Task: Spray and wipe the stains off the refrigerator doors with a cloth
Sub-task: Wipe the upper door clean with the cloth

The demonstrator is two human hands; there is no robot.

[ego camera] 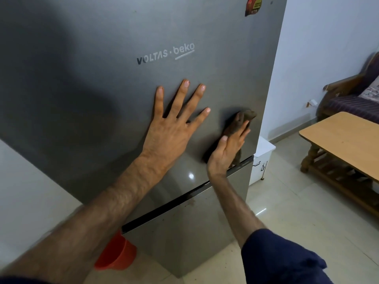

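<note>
We are mid-wipe on the upper door [102,99]. Our left hand [170,128] lies flat on it below the logo [165,53], fingers straight and spread wide, holding nothing, just bracing. Our right hand [227,150] presses the brown cloth [243,119] against the door's lower right corner, near the right edge and just above the gap [180,203] between the doors. The fingers look fairly straight over the cloth; we cannot tell whether the thumb pinches it.

Progress, as a judgement: the upper door looks mostly clean, no obvious streaks in view (shadow over its left half hides detail). The lower door [184,238] shows a small brownish mark [187,203] just under the gap, so that one seems left to do. No spray bottle in view, so we cannot tell whether spraying is done. A red and yellow sticker [253,5] sits at the top right, not a stain.

Containers: an orange bucket [117,257] stands on the floor beside the lower door's left edge; contents not visible from this angle. A white box [261,160] sits behind the fridge to the right, closed as far as we can see, contents unknown. A wooden table [344,140] stands well apart to the right.
</note>
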